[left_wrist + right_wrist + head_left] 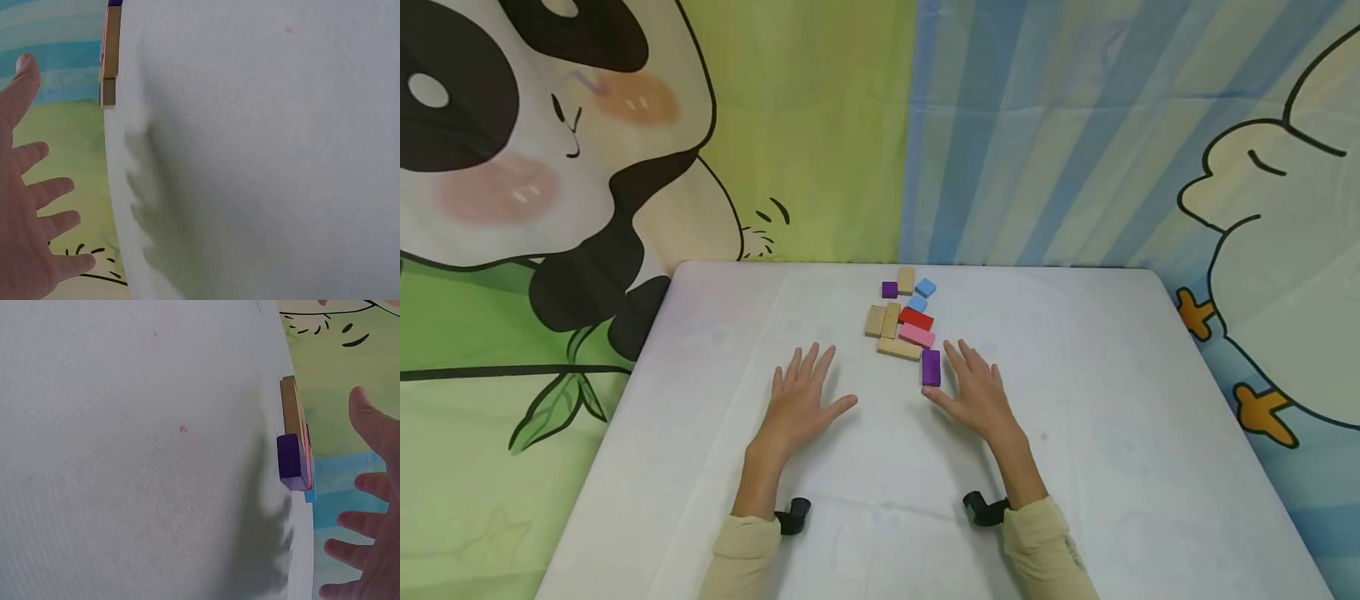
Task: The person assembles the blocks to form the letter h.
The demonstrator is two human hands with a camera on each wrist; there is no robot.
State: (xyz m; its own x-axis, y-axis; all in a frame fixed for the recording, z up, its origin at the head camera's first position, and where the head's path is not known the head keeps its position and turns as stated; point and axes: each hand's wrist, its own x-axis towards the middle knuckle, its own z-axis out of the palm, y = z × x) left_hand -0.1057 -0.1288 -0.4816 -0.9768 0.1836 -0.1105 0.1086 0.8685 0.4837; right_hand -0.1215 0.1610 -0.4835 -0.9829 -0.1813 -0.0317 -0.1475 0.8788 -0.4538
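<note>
My left hand hovers over the white table with its fingers spread, to the left of a group of blocks, holding nothing. My right hand is also spread, beside an upright-pointing purple block; the right wrist view shows the hand apart from the purple block. Behind that block lie a pink block, a red block, two blue blocks, a small purple block and several plain wooden blocks. Part of the group shows in the left wrist view as a wooden block.
The white table ends at a back edge just behind the blocks. A curtain with a panda and striped panels hangs behind it. Dark wrist-camera mounts stick out inward from both wrists.
</note>
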